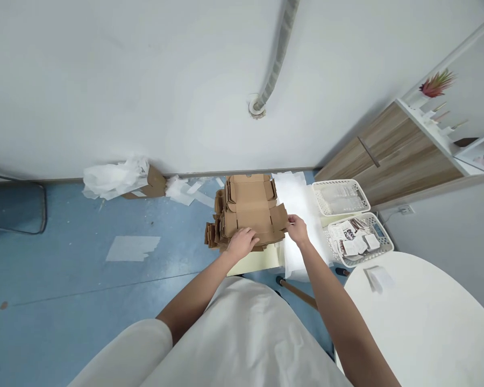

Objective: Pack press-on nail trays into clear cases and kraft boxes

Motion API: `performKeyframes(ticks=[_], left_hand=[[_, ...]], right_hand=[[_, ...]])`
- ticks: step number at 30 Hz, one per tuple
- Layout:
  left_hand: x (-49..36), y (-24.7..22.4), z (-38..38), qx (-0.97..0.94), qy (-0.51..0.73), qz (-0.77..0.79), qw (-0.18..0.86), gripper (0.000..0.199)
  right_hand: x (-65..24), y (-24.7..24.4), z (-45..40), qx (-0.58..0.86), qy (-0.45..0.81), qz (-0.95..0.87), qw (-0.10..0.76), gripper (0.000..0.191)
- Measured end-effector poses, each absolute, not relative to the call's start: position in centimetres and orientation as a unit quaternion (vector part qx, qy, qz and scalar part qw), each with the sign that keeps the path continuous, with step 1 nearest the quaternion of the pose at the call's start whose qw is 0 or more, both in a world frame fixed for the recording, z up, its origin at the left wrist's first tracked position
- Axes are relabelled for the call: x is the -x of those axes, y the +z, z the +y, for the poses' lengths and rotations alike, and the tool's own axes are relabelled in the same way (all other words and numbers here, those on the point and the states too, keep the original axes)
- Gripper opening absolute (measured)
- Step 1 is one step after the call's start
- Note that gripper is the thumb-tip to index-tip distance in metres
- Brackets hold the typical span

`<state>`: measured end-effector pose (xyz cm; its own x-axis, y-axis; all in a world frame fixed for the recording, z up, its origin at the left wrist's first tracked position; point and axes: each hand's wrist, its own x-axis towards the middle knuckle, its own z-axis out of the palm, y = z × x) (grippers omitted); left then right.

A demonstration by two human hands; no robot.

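Observation:
A stack of flattened brown cardboard boxes (252, 201) lies in front of me, its layers showing along the left side. My left hand (242, 242) rests on the near edge of the top cardboard, fingers spread a little and lying on its surface. At the right, my right hand (296, 228) pinches the corner of a cardboard flap that is raised slightly. White sheets (296, 215) lie right of the stack, partly under my right hand and forearm. A pale yellow surface (262, 259) shows below the near edge of the stack.
Two white baskets (341, 196) stand at the right; the nearer holds papers and small packets. A round white table (423, 317) is at the lower right, a wooden cabinet (407, 156) behind. Crumpled white wrapping (115, 179) and a cardboard box (155, 183) lie by the wall.

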<state>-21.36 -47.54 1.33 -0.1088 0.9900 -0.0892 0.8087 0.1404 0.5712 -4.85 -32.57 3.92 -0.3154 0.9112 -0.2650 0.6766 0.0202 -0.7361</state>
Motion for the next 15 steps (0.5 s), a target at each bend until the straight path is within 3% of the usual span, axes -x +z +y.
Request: performKeyframes(ticks=[3,6,11,15], left_hand=[[21.7,1.5,-47.7,-0.651,0.205,0.698,0.218,0.04],[21.8,1.5,-47.5,-0.662,0.21,0.685,0.219,0.031],[21.8,1.8,-47.1,-0.638,0.24,0.697,0.222,0.03],[21.8,2.5,-47.2,-0.624,0.254,0.71,0.202,0.029]], right_hand=[[4.9,4.7,-32.7,0.562,0.491,-0.635,0.2,0.024],[4.6,5.6,-33.6,0.553,0.526,-0.598,0.246,0.026],[3.8,6.3,-38.2,0.561,0.365,-0.668,0.325,0.034],[4.0,4.8,-42.0,0.526,0.302,-0.746,0.275,0.027]])
